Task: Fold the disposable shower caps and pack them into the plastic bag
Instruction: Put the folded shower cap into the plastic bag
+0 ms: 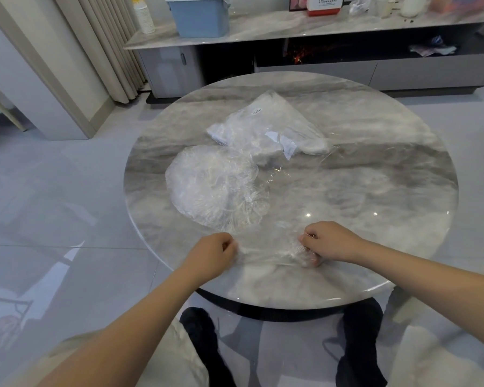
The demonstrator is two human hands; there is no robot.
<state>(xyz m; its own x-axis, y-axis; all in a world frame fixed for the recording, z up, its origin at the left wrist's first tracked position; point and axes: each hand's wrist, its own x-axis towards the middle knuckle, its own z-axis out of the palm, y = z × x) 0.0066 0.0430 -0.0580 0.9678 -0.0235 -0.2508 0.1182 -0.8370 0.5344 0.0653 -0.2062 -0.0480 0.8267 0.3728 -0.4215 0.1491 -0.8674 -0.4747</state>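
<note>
Both hands are down at the near edge of the tabletop (361, 196). My left hand (215, 255) has its fingers curled tight on one end of a clear shower cap (268, 254); my right hand (327, 243) has its fingers bunched round the other end, where the film is gathered into a wad. The cap lies stretched flat between them, touching the marble.

Step in hand, as I read it: folding this cap. To do it well, keep the film taut so it lies without ridges, bring one end over onto the other so the elastic rims meet, then press the air out against the tabletop before folding again. The film is thin and nearly invisible on the marble; edges are hard to see, so go by feel and by the glints.

Around: a second shower cap (215, 182) lies open and crumpled left of centre, not yet folded. Behind it, touching its far edge, sits the plastic bag (266, 127) with white contents and labels, its loose clear mouth seemingly spread toward the middle of the table, though I cannot tell exactly where it ends.

In the way: nothing solid between my hands and the bag. The loose cap lies near the route to the bag and could be dragged along. A cabinet (319, 68) with a blue bin (200, 16) stands well beyond.
</note>
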